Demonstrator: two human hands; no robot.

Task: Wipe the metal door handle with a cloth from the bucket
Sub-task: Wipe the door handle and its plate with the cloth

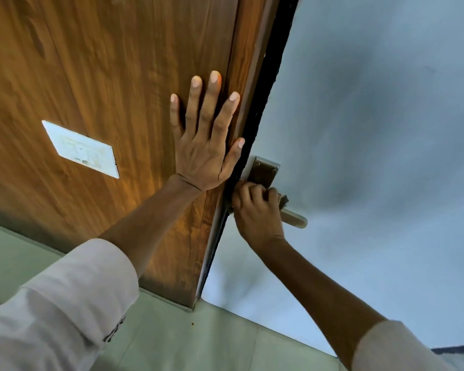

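Your left hand, spread flat, steadies the door so your right hand, at centre right, can rub the cloth it grips on the handle.

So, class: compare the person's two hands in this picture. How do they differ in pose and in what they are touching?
The left hand lies flat and open, fingers spread, on the wooden door; the right hand is curled shut around a dark cloth. The left hand sits higher, on the door's face; the right hand is lower, at the metal door handle past the door's edge. Both arms wear rolled light sleeves.
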